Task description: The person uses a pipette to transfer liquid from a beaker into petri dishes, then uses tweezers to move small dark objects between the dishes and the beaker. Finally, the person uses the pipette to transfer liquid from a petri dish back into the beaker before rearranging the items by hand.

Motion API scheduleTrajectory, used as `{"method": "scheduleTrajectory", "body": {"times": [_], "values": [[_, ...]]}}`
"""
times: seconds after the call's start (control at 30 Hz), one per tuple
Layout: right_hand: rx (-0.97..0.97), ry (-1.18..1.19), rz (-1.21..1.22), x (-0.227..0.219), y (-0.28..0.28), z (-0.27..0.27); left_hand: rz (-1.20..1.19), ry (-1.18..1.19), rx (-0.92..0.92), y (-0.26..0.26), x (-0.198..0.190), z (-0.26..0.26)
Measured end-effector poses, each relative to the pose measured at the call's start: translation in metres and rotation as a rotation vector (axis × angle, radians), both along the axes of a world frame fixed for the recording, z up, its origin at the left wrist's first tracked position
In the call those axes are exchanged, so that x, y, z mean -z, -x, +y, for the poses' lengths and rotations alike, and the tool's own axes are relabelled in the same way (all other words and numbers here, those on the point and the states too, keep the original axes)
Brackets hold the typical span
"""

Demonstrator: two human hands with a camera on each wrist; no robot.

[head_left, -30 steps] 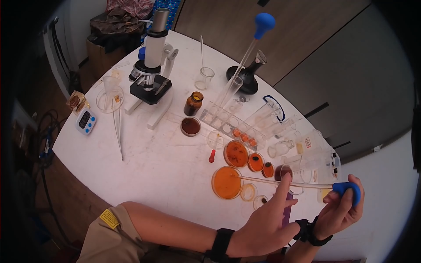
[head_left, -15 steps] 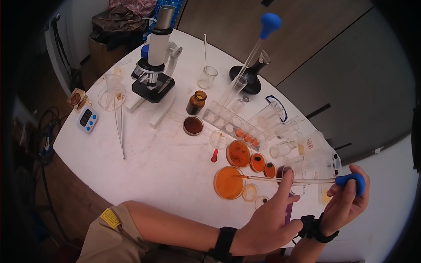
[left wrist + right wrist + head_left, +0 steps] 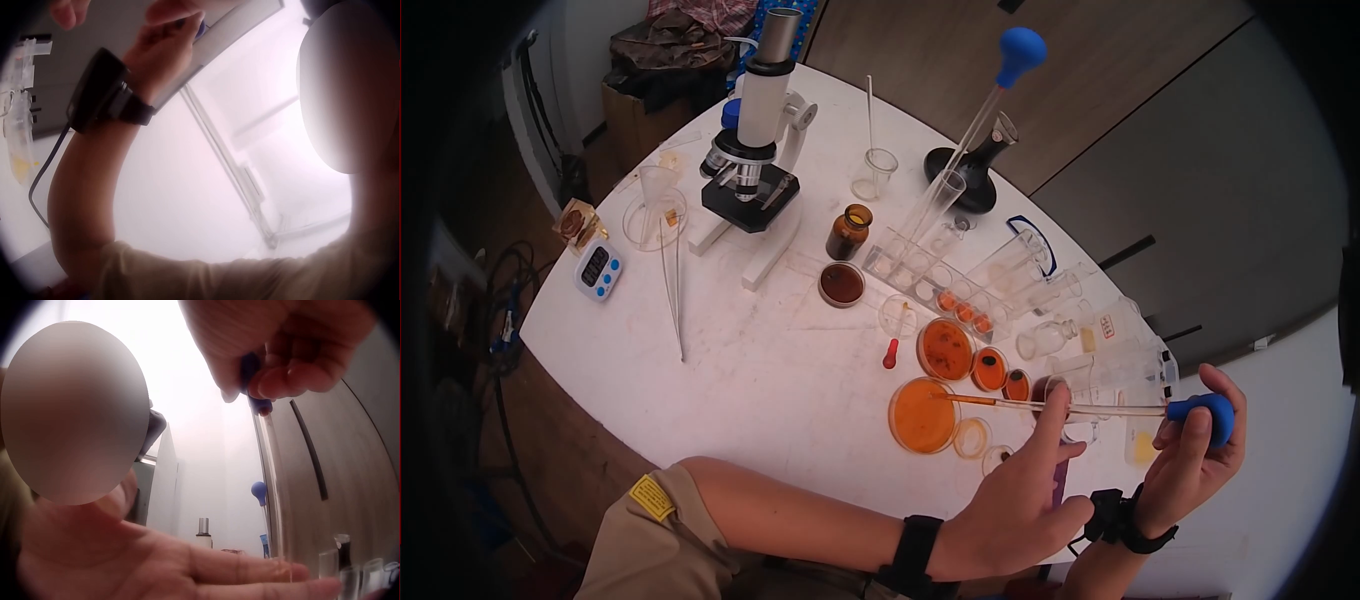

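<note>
In the head view my right hand [image 3: 1195, 470] grips the blue rubber bulb [image 3: 1218, 420] of a long glass pipette [image 3: 1115, 410] between thumb and fingers. The pipette lies nearly level, its tip in a large petri dish [image 3: 922, 418] of orange liquid; orange shows in its lower end. My left hand [image 3: 1015, 505] supports the stem with straight fingers, the index fingertip up against it. The right wrist view also shows the left hand [image 3: 187, 562] stretched out flat beside the stem, below the bulb. Beyond the dish lie another orange dish [image 3: 947, 350] and two small ones with dark lumps.
A clear rack [image 3: 915, 275] with orange-filled tubes stands behind the dishes, a second blue-bulbed pipette [image 3: 1022, 55] upright near it. A red-bulbed dropper [image 3: 891, 354], brown bottle [image 3: 849, 232], microscope [image 3: 760, 150], tweezers [image 3: 672, 300] and timer [image 3: 598, 270] are farther left. Glassware crowds the right.
Orange liquid has risen farther up the pipette's lower end. My right hand has shifted slightly right and up with the bulb. My left hand has barely moved.
</note>
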State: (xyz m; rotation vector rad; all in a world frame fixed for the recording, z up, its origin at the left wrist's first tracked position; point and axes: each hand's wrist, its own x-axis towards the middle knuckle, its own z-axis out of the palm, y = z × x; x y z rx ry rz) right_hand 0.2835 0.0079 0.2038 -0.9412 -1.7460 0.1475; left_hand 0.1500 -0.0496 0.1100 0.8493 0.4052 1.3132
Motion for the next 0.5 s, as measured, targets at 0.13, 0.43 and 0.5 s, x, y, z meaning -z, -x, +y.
{"method": "scheduleTrajectory", "body": {"times": [0.13, 0.43, 0.5], "values": [[-0.001, 0.003, -0.002, -0.0004, -0.0003, -0.0005, -0.003, -0.003, -0.005, 0.0002, -0.0005, -0.0001], [-0.007, 0.013, -0.014, -0.0024, 0.0018, -0.0034, 0.014, -0.01, 0.005, 0.0008, -0.0002, 0.0002], [-0.001, 0.016, -0.017, -0.0022, 0.0016, -0.0035, 0.017, -0.009, 0.011, 0.0009, 0.0, -0.0001]]}}
